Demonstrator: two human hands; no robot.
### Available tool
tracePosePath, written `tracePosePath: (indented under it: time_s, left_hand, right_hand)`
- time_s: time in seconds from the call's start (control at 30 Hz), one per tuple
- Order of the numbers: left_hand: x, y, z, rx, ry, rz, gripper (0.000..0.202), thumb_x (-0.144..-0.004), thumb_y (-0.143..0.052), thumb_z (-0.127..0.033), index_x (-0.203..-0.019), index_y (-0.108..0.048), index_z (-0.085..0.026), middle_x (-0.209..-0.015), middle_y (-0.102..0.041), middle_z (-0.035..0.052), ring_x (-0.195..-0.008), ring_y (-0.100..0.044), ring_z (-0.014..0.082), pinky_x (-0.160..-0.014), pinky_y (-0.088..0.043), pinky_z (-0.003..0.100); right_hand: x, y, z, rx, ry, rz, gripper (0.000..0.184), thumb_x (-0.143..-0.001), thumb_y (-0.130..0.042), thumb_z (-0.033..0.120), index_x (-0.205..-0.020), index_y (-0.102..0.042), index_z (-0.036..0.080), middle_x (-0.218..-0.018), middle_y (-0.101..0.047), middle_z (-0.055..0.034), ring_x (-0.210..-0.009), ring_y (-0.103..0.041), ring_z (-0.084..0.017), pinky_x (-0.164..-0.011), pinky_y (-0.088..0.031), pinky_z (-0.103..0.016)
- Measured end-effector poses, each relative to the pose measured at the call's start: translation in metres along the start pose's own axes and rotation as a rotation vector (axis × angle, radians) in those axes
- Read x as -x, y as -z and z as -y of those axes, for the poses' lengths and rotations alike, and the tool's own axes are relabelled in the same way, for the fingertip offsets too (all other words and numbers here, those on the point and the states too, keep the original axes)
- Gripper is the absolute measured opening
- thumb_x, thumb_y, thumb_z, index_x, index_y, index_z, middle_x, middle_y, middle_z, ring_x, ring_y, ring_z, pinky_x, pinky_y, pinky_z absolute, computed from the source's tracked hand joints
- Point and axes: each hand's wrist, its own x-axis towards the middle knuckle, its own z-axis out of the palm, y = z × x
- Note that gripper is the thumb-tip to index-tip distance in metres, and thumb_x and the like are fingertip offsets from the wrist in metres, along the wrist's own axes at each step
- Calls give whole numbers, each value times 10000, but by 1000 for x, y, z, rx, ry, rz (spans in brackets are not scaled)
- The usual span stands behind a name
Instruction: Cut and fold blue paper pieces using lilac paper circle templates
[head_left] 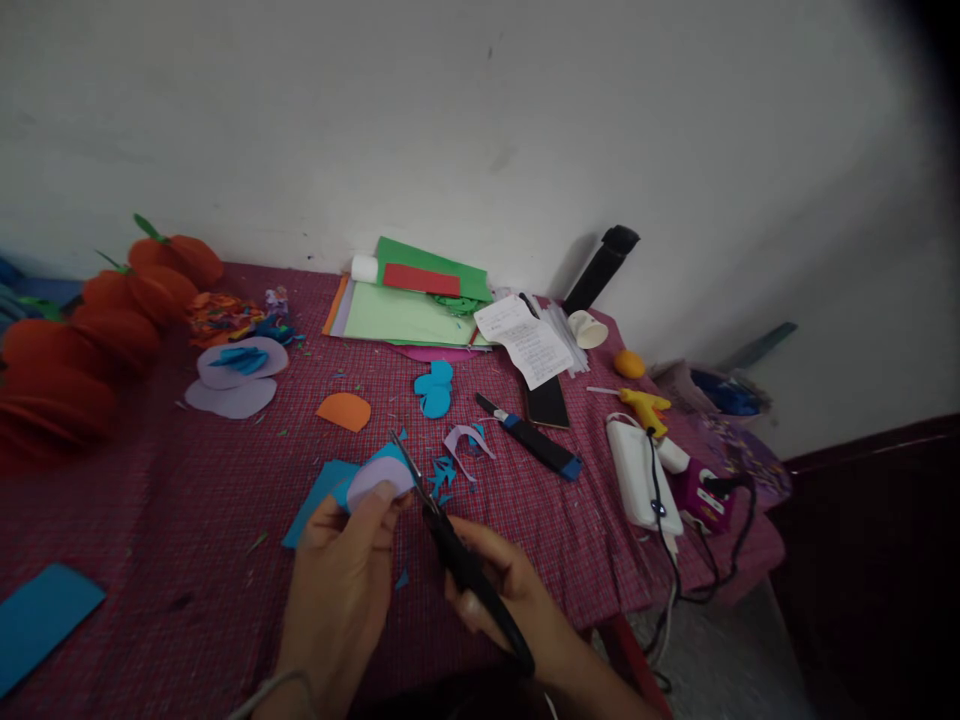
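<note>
My left hand [341,575] pinches a lavender paper circle [377,478] backed by blue paper [330,490], holding it just above the red checked tablecloth [150,500]. My right hand [502,590] grips black-handled scissors [450,540]. Their blades point up and to the left, touching the right edge of the circle. Small blue paper scraps [442,475] lie on the cloth right of the blades.
Orange paper pumpkins [90,330] line the left. Lavender circles [236,380], an orange semicircle [345,410], blue cut-outs [435,390], a stack of coloured sheets [412,305], a utility knife [532,438], a yellow glue gun [645,408] and a white power strip [641,470] lie about.
</note>
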Motion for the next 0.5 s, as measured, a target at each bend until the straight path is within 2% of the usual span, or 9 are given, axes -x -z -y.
tracePosePath:
  time_s: [0.1,0.3,0.5]
  left_hand:
    - [-1,1,-2,0,3,14,186,-567,-720,-129,-598,-545,-188,-609,-571,-56,-603,-532,104,-633,-470,239]
    - [-4,5,-2,-135,-47,22,134,-629,-692,-193,-606,-560,-191,-616,-569,-41,-601,-548,124,-602,-451,259]
    - [-11,12,-2,-167,-32,45,159,-609,-717,-220,-585,-561,-198,-585,-551,-51,-579,-520,121,-611,-442,267]
  right_hand:
    - [1,2,0,22,4,9,520,-776,-726,315,-1268,-559,324,-719,-495,41,-565,-393,-48,-515,-317,-167]
    - [5,6,2,47,-14,26,525,-778,-722,373,-1277,-559,351,-748,-481,37,-570,-354,-45,-505,-288,-159]
    - [8,8,10,89,-15,22,504,-779,-727,323,-1258,-577,373,-746,-480,41,-602,-365,-50,-528,-299,-153]
